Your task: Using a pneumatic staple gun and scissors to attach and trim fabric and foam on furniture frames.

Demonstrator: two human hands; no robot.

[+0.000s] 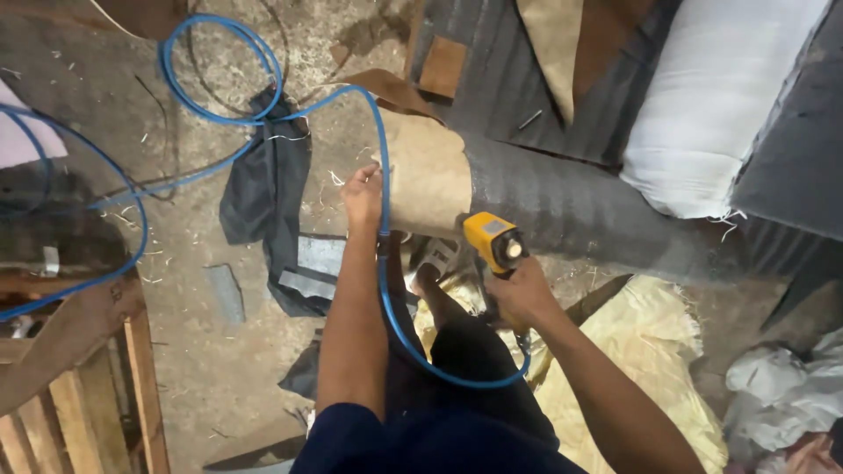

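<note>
While we look down from a head-worn camera, we see our two bare arms reaching to a long padded furniture arm (562, 206) that lies across the view, wrapped in dark grey fabric. Our right hand (520, 294) has its fingers closed around the grip of a yellow air stapler (494, 240), whose nose is pressed against the lower edge of the grey fabric, just where it meets a bare tan panel (428, 171) at the end of the arm. A blue air hose (384, 167) runs from the tool, loops under our forearms and curls away over the dusty floor (211, 369).

Our left hand (363, 195) rests on the tan panel's left edge, fingers curled against it and the hose beside it; we cannot tell whether it pinches fabric or only steadies the piece.

We judge the covering to be well along: grey fabric already wraps most of the length, drawn smooth, while the tan end is uncovered and the fabric's edge there seems to be the part being fastened. Whether earlier staples sit along that edge is too small to see.

Around us lie a loose scrap of dark cloth (268, 184), yellow foam (641, 342) beneath the arm, a white roll of material (711, 105) upper right, and a wooden frame (97, 386) lower left.
</note>
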